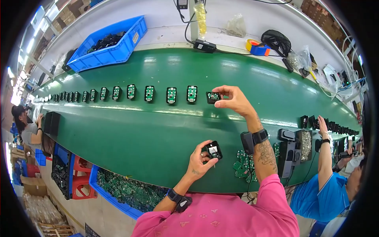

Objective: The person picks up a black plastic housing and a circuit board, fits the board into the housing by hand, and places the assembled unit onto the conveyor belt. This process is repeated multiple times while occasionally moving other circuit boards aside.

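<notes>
Head view. The left hand [197, 161] pinches one black, box-shaped plastic housing [213, 150] between thumb and fingers; a white piece and a little green show inside it. The right hand [235, 100] pinches a second black plastic housing with a green circuit board [213, 96] at the right end of a row on the green-topped bench [118, 126]; whether this unit touches the surface cannot be told. The step in hand is judged to be placing it in line; the next move probably calls for setting it level, then spreading the fingers without nudging its neighbour.

Counts: two housings are held, one per hand. Eight board-filled black housings [171, 95] stand out in the row; farther ones are too small to number. One blue plastic bin of black parts [100, 59] stands at the rear; one blue plastic bin of green boards [114, 205] lies below the near edge. Loose green circuit boards [241, 168], right of the left hand, overlap too much to count.
</notes>
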{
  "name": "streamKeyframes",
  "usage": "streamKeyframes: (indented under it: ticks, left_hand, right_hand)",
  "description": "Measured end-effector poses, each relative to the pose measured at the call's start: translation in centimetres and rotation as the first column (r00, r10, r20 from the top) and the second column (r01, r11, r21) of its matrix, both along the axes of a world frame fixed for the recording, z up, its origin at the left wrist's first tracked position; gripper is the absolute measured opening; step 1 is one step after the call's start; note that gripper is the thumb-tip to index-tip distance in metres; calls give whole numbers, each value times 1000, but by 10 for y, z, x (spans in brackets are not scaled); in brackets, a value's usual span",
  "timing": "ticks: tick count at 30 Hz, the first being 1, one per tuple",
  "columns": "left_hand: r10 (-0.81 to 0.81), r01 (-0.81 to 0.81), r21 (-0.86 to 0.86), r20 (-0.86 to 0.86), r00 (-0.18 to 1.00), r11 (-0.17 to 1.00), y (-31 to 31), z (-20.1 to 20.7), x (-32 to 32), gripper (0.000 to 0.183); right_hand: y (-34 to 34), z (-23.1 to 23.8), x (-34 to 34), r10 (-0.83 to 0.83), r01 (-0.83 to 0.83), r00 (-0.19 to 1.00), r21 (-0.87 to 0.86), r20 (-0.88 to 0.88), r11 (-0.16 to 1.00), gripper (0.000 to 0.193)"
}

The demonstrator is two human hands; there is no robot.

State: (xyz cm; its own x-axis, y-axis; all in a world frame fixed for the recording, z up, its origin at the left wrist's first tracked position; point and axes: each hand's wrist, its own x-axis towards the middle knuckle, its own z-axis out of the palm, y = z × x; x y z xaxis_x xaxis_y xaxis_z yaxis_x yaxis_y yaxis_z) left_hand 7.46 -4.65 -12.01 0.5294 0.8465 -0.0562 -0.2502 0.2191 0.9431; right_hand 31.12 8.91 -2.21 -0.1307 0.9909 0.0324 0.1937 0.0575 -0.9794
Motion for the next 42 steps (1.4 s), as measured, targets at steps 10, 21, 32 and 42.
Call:
streamKeyframes:
  ticks: [10,21,32,42]
  left_hand:
    - [25,-25,11,5,1000,1000,1,-2,4,69]
    - [19,-18,-12,32,999,1000,2,-3,5,70]
    - [29,-32,46,54,998,998,1,-5,8,73]
    - [73,-74,108,10,997,991,-2,-3,17,78]
  right_hand:
    - [-6,15,4,72,-77,993,-54,-94,996,59]
    - [27,-56,-18,-276,158,839,275,469,948,74]
    - [28,-61,-20,-253,92,801,306,543,948,73]
    - [-133,5,-39,5,19,723,-27,691,999,26]
